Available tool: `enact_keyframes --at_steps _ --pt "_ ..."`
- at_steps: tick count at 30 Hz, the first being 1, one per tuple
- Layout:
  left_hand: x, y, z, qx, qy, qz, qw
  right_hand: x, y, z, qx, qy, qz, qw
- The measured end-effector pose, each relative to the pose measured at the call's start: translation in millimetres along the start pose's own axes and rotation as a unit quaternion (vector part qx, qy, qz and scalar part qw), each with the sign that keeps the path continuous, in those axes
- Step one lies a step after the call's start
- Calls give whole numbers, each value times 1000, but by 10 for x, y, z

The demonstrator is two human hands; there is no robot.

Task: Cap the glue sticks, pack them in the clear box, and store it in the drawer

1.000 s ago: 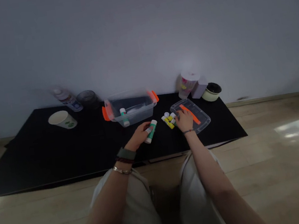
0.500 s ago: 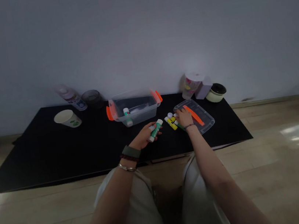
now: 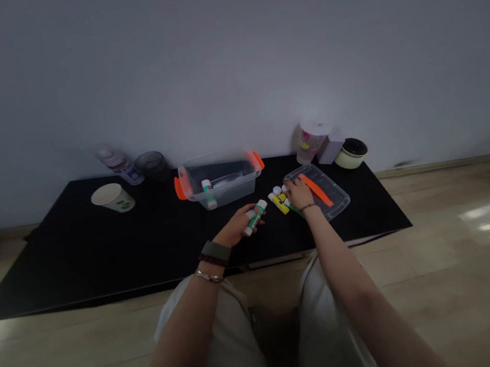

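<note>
Green glue stick (image 3: pixel 256 216) in my left hand (image 3: pixel 235 225)
Fingers wrapped round it; my right hand (image 3: pixel 300 194) spread beside yellow glue sticks (image 3: pixel 280 204)

A green glue stick (image 3: pixel 256 216) is held slantwise; yellow ones (image 3: pixel 279 203) lie bunched.

Glue stick (image 3: pixel 255 217) in left hand (image 3: pixel 235 226): green and white, white cap
Glue sticks (image 3: pixel 279 204) beside right hand (image 3: pixel 300 194): yellow, white caps
Lid (image 3: pixel 331 194) under right hand: clear, orange stripe

A paper cup (image 3: pixel 113 198), plastic bottle (image 3: pixel 120 166), dark jar (image 3: pixel 152 165), lidded tumbler (image 3: pixel 312 140) and cream pot (image 3: pixel 351 153) along a black tabletop (image 3: pixel 56 265)
</note>
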State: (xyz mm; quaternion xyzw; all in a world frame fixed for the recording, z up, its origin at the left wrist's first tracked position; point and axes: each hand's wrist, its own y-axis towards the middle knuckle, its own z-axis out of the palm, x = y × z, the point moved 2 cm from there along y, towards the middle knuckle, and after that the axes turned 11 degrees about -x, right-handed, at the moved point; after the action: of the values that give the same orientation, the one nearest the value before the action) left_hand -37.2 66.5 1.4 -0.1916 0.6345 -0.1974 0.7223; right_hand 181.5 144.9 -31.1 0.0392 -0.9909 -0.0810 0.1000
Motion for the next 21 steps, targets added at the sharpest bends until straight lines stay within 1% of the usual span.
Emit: enact_keyframes --at_steps 3,5,6,7,8,10,11,12,13,14,17,21 --pt "12 18 -7 -2 -2 -1 1000 -6 40 -10 -36 29 0 999" --pt "13 27 -12 -5 -2 2 1000 8 70 -40 -86 92 6 992" --pt "13 32 -13 -6 0 5 1000 22 78 -57 -112 150 15 982" --pt "13 37 -13 -8 2 9 1000 41 79 -68 -127 223 29 966" --pt "12 43 -10 -8 6 15 1000 65 72 -72 -126 304 46 943" --pt "10 55 -1 -3 12 34 999 137 32 -57 -80 452 71 886" --pt "9 61 4 1 14 48 999 181 0 -46 -46 502 73 861" --pt "8 67 8 4 15 63 998 226 -35 -37 -15 533 66 843" --pt "8 71 11 6 16 77 997 267 -71 -33 6 551 54 833" --pt "8 73 11 7 17 88 996 304 -104 -32 18 558 41 829" --pt "4 69 -7 3 21 104 994 381 -174 -41 21 563 20 826" --pt "-15 46 -37 12 35 102 994 445 -210 -66 30 585 19 810"
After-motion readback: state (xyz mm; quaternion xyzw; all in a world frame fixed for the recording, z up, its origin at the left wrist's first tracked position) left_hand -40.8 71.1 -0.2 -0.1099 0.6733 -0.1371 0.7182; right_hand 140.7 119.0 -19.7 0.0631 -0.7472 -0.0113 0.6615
